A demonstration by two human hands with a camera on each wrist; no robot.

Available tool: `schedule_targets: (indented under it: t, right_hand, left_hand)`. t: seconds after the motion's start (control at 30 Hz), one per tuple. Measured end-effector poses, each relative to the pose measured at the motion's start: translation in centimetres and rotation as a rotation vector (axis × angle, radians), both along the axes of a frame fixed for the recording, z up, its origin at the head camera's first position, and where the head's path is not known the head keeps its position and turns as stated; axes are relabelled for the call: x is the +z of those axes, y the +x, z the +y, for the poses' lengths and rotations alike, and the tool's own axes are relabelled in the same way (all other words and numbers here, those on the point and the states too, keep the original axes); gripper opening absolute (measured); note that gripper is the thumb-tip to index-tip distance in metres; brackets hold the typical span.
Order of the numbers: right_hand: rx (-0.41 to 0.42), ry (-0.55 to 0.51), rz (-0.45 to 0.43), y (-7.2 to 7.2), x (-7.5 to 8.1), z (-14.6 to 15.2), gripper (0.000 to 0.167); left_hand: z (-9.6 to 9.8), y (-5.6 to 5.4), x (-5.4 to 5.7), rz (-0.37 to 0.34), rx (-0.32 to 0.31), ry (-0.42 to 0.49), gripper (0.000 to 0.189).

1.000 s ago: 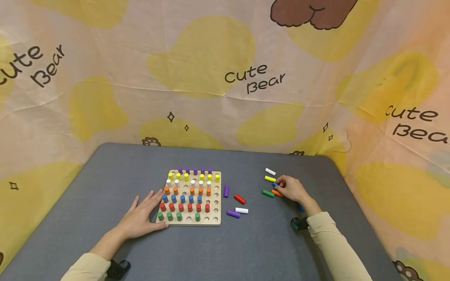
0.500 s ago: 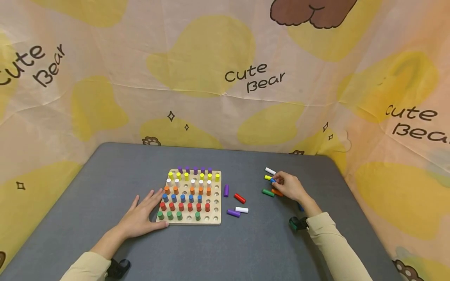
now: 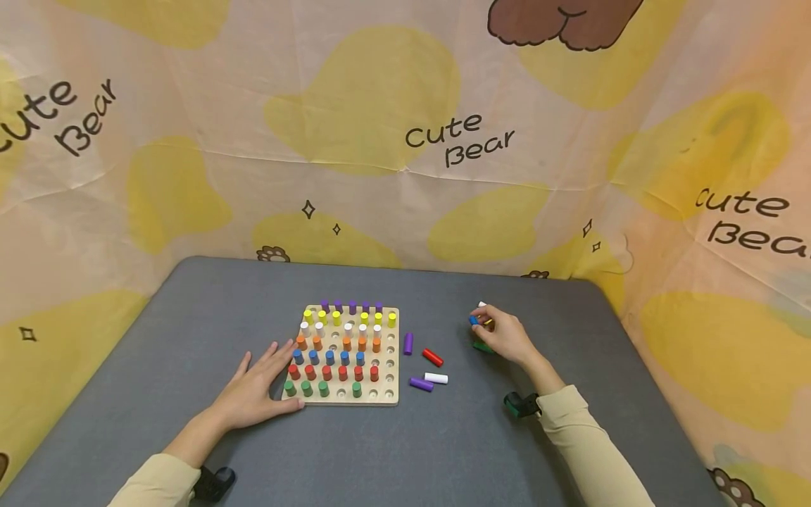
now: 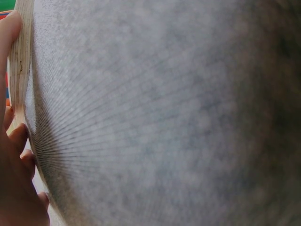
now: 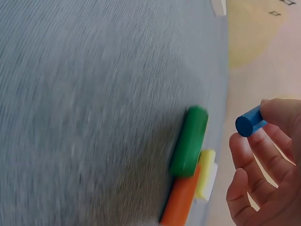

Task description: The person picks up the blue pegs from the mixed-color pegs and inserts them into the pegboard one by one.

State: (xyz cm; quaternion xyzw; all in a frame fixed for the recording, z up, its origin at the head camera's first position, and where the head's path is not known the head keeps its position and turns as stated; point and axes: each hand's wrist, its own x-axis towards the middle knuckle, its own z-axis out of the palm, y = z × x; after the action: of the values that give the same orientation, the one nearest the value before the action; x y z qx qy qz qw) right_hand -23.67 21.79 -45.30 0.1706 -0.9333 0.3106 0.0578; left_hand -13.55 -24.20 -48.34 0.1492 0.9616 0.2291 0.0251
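Note:
A light wooden pegboard [image 3: 394,373] lies on the grey table, with rows of coloured pegs standing in its holes. Some holes along its right side and within the rows hold no peg. My left hand [image 3: 256,391] rests at the board's left side, fingers spread against the edge and thumb at the near corner. Between thumb and fingertips, my right hand [image 3: 510,341] pinches a blue peg [image 5: 250,122], raised above the table. Below it lie a green peg [image 5: 189,141], an orange peg [image 5: 181,200] and a yellow peg [image 5: 205,174]; the hand partly hides them in the head view.
Just right of the board lie a purple peg [image 3: 408,343], a red peg [image 3: 433,358], a white peg [image 3: 436,379] and another purple peg [image 3: 421,384]. A patterned cloth [image 3: 355,105] hangs behind the table.
My right hand has picked the blue peg up off the table and moved left with it, over the yellow and white pegs. The left hand and the board stay in place.

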Motion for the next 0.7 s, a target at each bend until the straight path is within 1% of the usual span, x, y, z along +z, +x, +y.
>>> schedule_targets:
  t: [0.07, 0.3, 0.53, 0.7]
  right_hand:
    - [0.011, -0.013, 0.001, 0.1, 0.0, -0.5, 0.021]
    - [0.064, -0.070, -0.042, 0.5, 0.3, -2.4, 0.025]
    - [0.119, -0.115, -0.044, 1.1, 0.7, -4.4, 0.022]
    - [0.164, -0.136, -0.065, 1.6, 1.1, -5.9, 0.021]
  left_hand:
    - [0.0, 0.0, 0.0, -0.003, -0.001, -0.002, 0.104]
    - [0.0, 0.0, 0.2, -0.012, -0.001, -0.004, 0.103]
    - [0.0, 0.0, 0.2, -0.012, -0.004, 0.001, 0.103]
    - [0.0, -0.1, 0.1, -0.032, 0.000, -0.006, 0.104]
